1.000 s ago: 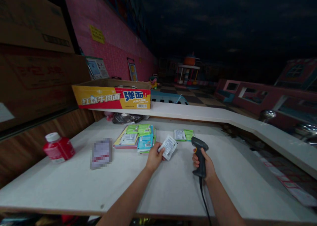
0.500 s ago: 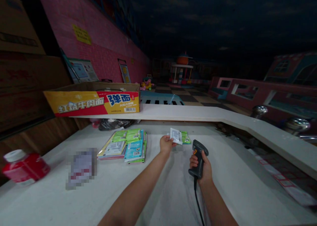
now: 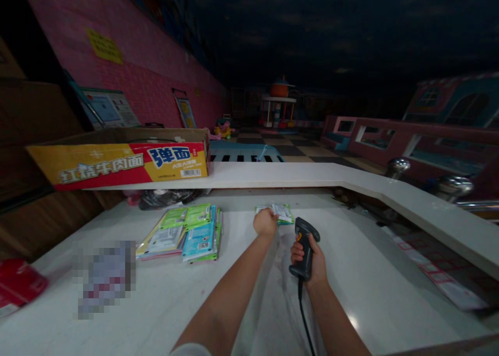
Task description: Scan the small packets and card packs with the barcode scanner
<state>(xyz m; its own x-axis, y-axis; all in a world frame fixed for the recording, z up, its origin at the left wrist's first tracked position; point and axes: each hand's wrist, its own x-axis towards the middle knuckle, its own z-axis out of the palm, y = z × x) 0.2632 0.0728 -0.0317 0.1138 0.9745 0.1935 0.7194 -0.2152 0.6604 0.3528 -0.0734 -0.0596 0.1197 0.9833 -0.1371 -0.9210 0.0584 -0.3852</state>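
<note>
My right hand (image 3: 309, 258) is wrapped around the grip of a black barcode scanner (image 3: 307, 236), its head tilted up and its cable running down toward me. Farther forward, my left hand (image 3: 265, 222) is closed at the near edge of a small white packet (image 3: 281, 211). That packet lies over a green packet (image 3: 287, 221) near the back of the counter; the curled fingers partly hide both. Left of my hands sits a pile of flat packets, with green packets (image 3: 198, 215) and a blue packet (image 3: 199, 240) on top.
A yellow and red carton (image 3: 167, 163) stands on the raised white ledge (image 3: 273, 175) behind the counter (image 3: 370, 273). At the left are a red bottle (image 3: 19, 286) and a blurred-out item (image 3: 107, 278). A dark plastic bag (image 3: 166, 197) is tucked under the ledge.
My left hand has brought the white packet down onto the green one and turned knuckles-up. The view has swung, shifting the counter's contents left. The scanner stays in my right hand.
</note>
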